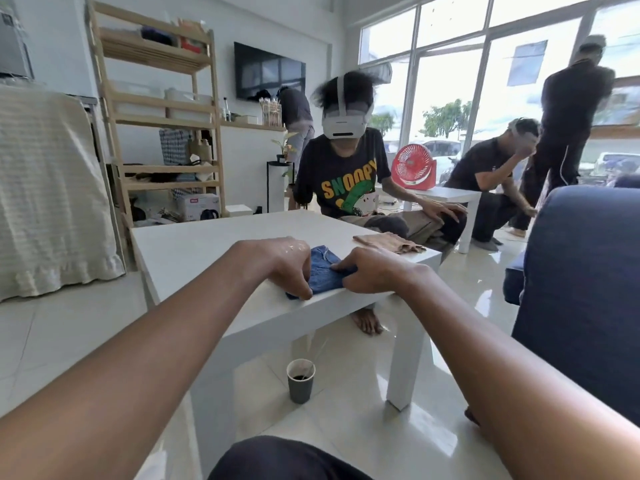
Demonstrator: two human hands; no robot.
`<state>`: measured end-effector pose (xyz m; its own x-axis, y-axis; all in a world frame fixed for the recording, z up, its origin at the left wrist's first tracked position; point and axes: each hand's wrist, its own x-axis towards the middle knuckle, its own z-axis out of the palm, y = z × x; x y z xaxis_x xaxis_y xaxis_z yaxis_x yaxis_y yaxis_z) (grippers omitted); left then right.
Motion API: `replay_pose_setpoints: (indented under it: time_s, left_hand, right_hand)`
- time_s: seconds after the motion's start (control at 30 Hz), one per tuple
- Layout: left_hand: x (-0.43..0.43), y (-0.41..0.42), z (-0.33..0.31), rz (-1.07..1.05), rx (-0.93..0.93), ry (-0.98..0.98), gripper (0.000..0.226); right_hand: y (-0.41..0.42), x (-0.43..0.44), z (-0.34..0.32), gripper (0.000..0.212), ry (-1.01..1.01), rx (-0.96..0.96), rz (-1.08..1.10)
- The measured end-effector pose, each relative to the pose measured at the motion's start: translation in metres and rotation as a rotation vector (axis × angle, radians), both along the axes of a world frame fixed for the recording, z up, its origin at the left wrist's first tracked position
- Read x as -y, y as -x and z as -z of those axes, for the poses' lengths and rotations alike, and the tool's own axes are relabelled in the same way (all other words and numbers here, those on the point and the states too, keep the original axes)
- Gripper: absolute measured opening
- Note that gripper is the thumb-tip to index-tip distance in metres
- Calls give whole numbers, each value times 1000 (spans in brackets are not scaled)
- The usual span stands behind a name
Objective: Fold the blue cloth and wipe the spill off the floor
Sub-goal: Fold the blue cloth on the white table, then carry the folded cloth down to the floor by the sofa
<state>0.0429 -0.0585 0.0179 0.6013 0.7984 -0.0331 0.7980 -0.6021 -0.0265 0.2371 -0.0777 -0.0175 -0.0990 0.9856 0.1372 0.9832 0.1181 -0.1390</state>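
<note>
A small blue cloth (323, 270), folded into a compact rectangle, lies at the near edge of a low white table (207, 251). My left hand (284, 265) presses down on the cloth's left side, fingers curled over its edge. My right hand (374, 270) pinches the cloth's right side. Both hands touch the cloth on the tabletop. On the glossy floor under the table stands a grey paper cup (300, 380) with dark liquid inside. I cannot make out a spill on the floor tiles.
A tan cloth (388, 242) lies at the table's far right. A person in a headset (343, 174) sits across the table. A blue sofa (581, 289) stands to my right. A wooden shelf (156, 126), a red fan (414, 169) and other people fill the back.
</note>
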Motion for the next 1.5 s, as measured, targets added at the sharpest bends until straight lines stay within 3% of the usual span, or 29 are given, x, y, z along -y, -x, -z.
replay_pose_setpoints:
  time_s: [0.13, 0.37, 0.63, 0.83, 1.03, 1.13, 1.2, 1.3, 1.5]
  left_hand:
    - [10, 6, 17, 94, 14, -206, 27]
    - [0, 14, 20, 168, 90, -271, 8]
    - [-18, -23, 1, 185, 194, -381, 12]
    - [-27, -82, -14, 233, 205, -259, 14]
    - [-27, -154, -26, 364, 309, -211, 12]
    - [-20, -191, -14, 410, 301, -25, 15]
    - [-15, -212, 1, 438, 289, 83, 19]
    - [-1, -238, 36, 501, 259, 97, 20]
    - [29, -280, 146, 618, 244, 336, 19]
  right_hand:
    - [-4, 12, 1, 47, -48, 39, -25]
    - [-4, 35, 10, 53, -150, 103, -87]
    - [-31, 42, 1, 20, -264, -27, -17]
    - [-79, 63, -5, 13, -341, -117, 153]
    - [-134, 94, -20, 23, -370, -132, 322]
    - [-162, 122, -12, 33, -314, -163, 402]
    - [-178, 140, 1, 33, -267, -179, 459]
    - [-197, 168, 36, 28, -217, -255, 526]
    - [-224, 228, 141, 24, -104, -391, 634]
